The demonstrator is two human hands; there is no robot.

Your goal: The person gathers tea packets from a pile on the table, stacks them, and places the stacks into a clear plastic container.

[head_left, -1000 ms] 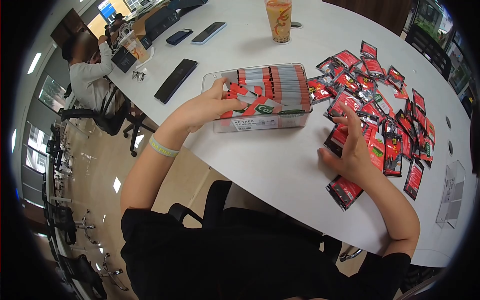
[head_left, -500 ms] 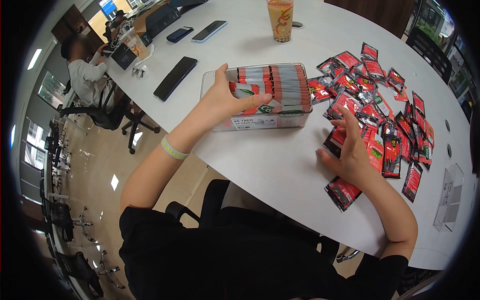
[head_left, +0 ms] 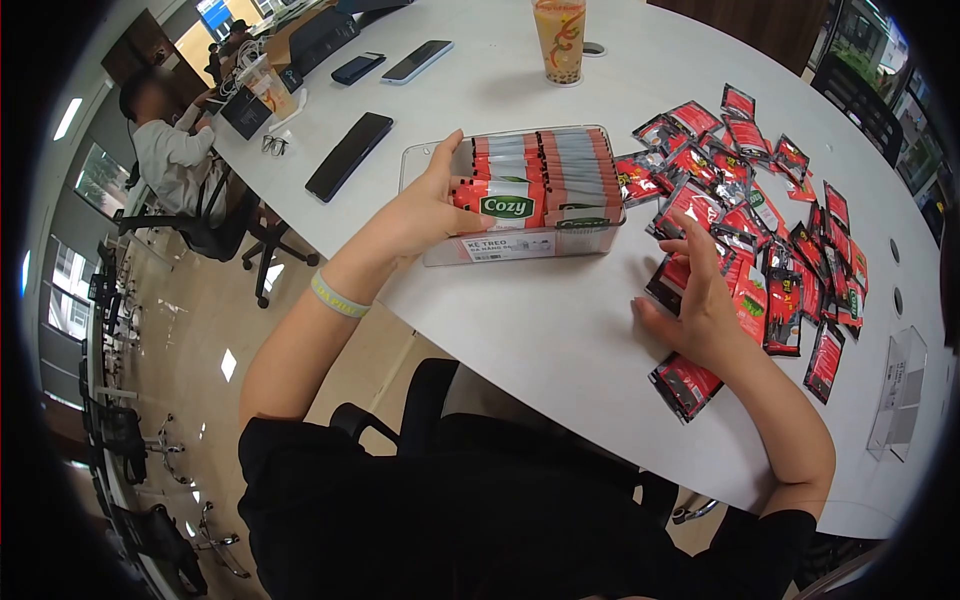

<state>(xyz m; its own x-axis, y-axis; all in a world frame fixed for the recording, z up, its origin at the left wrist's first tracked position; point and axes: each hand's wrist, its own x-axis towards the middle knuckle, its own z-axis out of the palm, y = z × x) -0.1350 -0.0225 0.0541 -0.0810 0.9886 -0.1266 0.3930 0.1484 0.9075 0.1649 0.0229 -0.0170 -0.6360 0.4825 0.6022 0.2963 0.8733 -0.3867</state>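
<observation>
A clear plastic box [head_left: 590, 242] holds two rows of upright red-and-silver sachets [head_left: 580, 165]. My left hand [head_left: 425, 215] is at the box's left end, index finger stretched up along the row and thumb low against the front sachet [head_left: 508, 205], which reads "Cozy". Its other fingers are hidden. Right of the box, my right hand [head_left: 700, 315] rests over the table with its fingers curved and apart, nothing between them. Around and beneath it spreads a loose pile of red and black sachets [head_left: 745, 215].
A black phone [head_left: 350, 157], two more phones and glasses [head_left: 275, 146] lie left of the box. A bubble tea cup [head_left: 561, 40] stands behind. A clear acrylic stand [head_left: 897, 400] is at the right. A seated person [head_left: 170, 150] is at the far left.
My left thumb has moved down and left, off the top of the row. The front sachet now faces me with its "Cozy" label uncovered. My right hand has stayed in place.
</observation>
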